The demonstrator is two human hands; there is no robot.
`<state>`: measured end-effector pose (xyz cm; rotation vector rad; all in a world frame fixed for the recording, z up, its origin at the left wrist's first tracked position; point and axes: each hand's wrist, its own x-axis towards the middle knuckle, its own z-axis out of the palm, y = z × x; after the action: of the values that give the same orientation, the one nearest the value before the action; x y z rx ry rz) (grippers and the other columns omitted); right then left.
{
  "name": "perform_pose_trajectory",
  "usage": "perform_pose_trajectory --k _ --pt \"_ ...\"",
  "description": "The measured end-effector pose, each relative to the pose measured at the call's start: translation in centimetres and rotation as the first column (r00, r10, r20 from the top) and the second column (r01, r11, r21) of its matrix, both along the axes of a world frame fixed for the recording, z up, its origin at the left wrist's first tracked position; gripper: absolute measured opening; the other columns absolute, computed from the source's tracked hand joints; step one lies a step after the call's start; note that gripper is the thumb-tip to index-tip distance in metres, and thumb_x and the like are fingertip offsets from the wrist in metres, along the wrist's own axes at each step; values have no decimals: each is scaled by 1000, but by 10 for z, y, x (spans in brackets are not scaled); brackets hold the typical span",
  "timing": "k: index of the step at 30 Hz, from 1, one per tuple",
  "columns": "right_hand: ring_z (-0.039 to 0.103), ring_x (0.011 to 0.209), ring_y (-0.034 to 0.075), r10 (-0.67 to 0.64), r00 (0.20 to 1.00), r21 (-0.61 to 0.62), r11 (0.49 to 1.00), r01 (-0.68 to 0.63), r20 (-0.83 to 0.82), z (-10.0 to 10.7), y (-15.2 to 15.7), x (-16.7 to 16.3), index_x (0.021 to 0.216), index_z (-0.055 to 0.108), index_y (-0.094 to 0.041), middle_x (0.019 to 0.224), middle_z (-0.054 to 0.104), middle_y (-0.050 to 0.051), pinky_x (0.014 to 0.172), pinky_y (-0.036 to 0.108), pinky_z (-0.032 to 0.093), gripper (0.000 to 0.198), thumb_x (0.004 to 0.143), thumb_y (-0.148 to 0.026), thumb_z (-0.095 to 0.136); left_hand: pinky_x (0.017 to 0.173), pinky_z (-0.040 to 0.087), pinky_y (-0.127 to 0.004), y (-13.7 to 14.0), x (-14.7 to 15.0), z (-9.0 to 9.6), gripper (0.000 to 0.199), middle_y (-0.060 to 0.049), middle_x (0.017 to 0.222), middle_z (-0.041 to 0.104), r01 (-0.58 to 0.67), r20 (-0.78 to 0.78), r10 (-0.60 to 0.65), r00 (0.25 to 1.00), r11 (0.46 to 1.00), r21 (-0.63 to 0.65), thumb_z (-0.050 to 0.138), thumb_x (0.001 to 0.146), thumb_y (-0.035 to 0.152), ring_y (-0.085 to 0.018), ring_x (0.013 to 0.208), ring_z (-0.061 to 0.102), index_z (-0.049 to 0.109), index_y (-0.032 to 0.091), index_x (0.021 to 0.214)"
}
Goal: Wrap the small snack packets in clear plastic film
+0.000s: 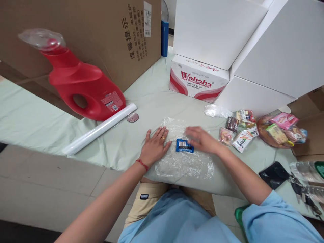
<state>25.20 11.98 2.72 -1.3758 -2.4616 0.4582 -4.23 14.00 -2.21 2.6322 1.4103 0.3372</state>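
A small blue snack packet (184, 145) with a white label lies on a clear plastic sheet (174, 167), which is wrinkled and spread near the table's front edge. My left hand (156, 144) rests flat at the sheet's left side, fingers spread, a ring on one finger and a red cord at the wrist. Just right of the packet is my right hand (199, 138), its fingers stretched out toward the left and blurred by motion. Nothing shows in either hand. The packet lies between them.
A red jug (88, 84), a white film roll (101, 130) and a round disc (132, 117) are at left. Behind stand a cardboard box (106, 40) and a Wahaha carton (197, 79). Snack packets (226, 135), a filled bowl (264, 135) and a black phone-like object (273, 174) are at right.
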Motion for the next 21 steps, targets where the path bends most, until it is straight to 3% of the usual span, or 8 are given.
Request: perform_pose_trajectory --k 2,5,8,12,17,21 --pt "54 135 31 83 997 -50 995 -83 -2 -13 -25 -23 146 61 -22 148 61 14 113 50 49 47 102 -39 62 132 9 -62 -1 0 -1 63 -10 171 37 -2 0 2 1000 1000 1 32 108 48 -28 159 35 38 20 164" --pt "55 127 32 -48 998 -30 998 49 28 -25 -44 -32 146 61 -23 144 64 14 109 53 50 46 100 -29 62 132 7 -64 -1 1 -1 64 -9 171 36 -3 1 3 1000 1000 -6 34 107 49 -29 160 32 37 21 164" --pt "57 120 31 -148 989 -22 989 148 30 -25 -45 -19 142 65 -24 137 68 12 106 50 50 45 97 -19 60 132 6 -65 0 1 0 64 -9 171 37 -11 1 11 1000 1000 -22 36 106 49 -30 161 29 37 24 165" --pt "59 117 32 -260 965 15 965 260 -16 -16 -37 -10 140 66 -24 131 70 12 105 50 49 44 96 -24 63 132 5 -64 0 1 0 63 -9 172 36 -12 17 13 1000 999 -34 36 107 49 -29 160 32 36 25 165" --pt "57 125 30 -180 984 -1 984 180 -8 -22 -30 -42 143 64 -25 138 67 12 110 49 45 44 99 -25 62 132 3 -63 -2 1 -1 63 -10 172 36 -10 43 11 999 999 -31 39 106 49 -29 160 31 37 25 165" --pt "54 135 32 -208 978 0 978 208 -6 -30 -38 -52 144 62 -25 152 57 14 114 55 44 45 99 -24 62 131 7 -64 7 -2 2 65 -11 173 32 -10 52 17 999 991 -131 37 107 51 -29 161 29 34 23 166"
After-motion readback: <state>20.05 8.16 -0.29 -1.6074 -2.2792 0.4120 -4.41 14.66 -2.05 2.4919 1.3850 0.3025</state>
